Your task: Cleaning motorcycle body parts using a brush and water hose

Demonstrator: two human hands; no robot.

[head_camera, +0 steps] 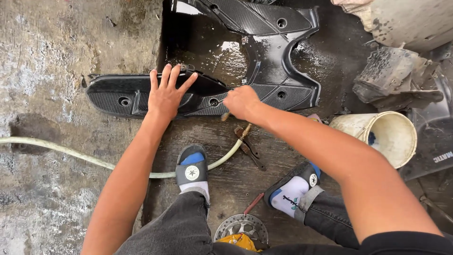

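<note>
Two hands work on a black plastic panel (118,97) that lies flat on the wet concrete floor (56,56), stretching from nine o'clock towards the centre. The left hand (166,94) is spread flat on the panel, palm down, fingers fanned towards twelve o'clock, the wrist straight and the forearm running back towards six o'clock. The right hand (241,101) is curled into a fist at the panel's right end, knuckles up, closed on a small brush (225,115) whose tip shows just below the fist; its forearm crosses from four o'clock, elbow bent outward. The hands are apart, the right one just beside the left at three o'clock. A larger black body panel (283,52) lies at twelve o'clock, its lower edge meeting the first panel near the right hand. A pale hose (71,153) runs in from nine o'clock, passes under the left forearm and ends at a brass fitting (245,132) below the right hand. A white bucket (391,137) lies tipped at three o'clock. A brake disc (240,226) sits at six o'clock between two slippered feet.
</note>
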